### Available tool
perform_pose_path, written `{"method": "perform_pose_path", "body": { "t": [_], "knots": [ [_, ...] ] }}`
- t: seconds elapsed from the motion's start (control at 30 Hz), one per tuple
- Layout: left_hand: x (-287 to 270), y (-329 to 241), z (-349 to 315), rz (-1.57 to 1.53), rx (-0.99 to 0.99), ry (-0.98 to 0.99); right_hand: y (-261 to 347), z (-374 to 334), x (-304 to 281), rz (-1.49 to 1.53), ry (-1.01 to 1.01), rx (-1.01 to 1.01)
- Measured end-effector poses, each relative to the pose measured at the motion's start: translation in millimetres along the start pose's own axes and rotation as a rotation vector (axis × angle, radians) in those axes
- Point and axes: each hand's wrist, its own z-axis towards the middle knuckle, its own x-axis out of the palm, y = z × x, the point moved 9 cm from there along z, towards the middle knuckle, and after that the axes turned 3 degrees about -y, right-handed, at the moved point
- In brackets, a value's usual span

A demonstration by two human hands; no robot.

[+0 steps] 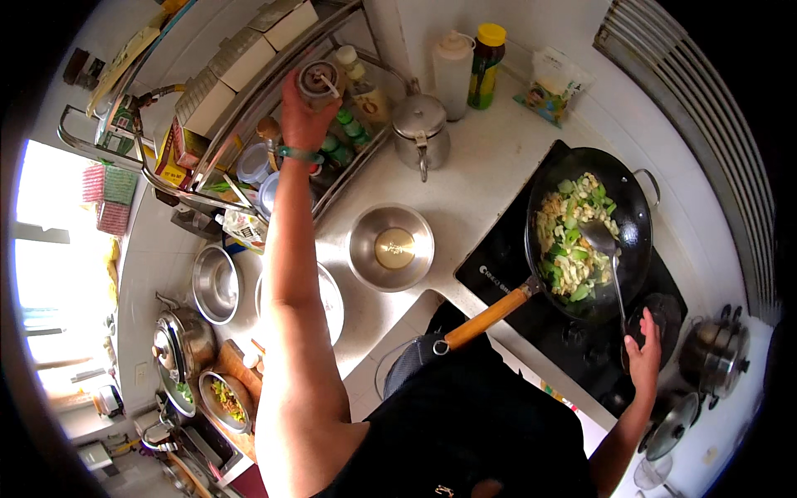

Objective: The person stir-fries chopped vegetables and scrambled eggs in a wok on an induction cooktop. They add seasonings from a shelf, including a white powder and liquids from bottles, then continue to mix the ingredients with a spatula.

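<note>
My left hand [305, 120] reaches up to the shelf rack and is closed around a small glass seasoning jar [319, 80], with a pale spoon handle sticking out of its top. A black wok [635, 212] on the stove holds chopped green vegetables and pale pieces [573, 259]. A metal cooking spoon [599, 236] rests in the food, its handle leaning over the near rim. Beside the end of that handle is my right hand [643, 358], fingers stretched out and apart. The wok's wooden handle [490, 319] points toward my body.
A steel bowl [357, 249] with some liquid stands mid-counter; a lidded steel pot [421, 137] is behind it. Bottles [486, 66] line the wall. Bowls and a kettle [178, 340] sit left. Stacked pots [712, 357] stand right of the black cooktop [498, 278].
</note>
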Motion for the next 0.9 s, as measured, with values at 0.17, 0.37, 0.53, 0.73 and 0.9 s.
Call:
{"method": "perform_pose_path", "body": {
  "t": [0.17,0.37,0.53,0.73,0.9],
  "knots": [
    [-30.6,-75.6,-15.7,0.063,0.149,-0.017,32.1,7.1,-14.2,-0.090,-0.098,-0.135],
    [-70.4,-187.1,-37.9,0.056,0.284,-0.097,146.3,18.5,-54.8,0.193,-0.252,-0.461],
    [-67.2,-263.0,-61.0,-0.082,0.334,-0.057,307.0,-0.8,-96.4,0.547,-0.283,-1.001],
    [-32.4,-305.3,-106.9,-0.312,0.121,0.133,396.0,-18.2,-109.4,0.591,-0.226,-1.162],
    [-17.2,-310.1,-126.7,-0.364,0.158,0.154,394.2,-25.1,-118.8,0.533,-0.073,-1.187]
  ]
}}
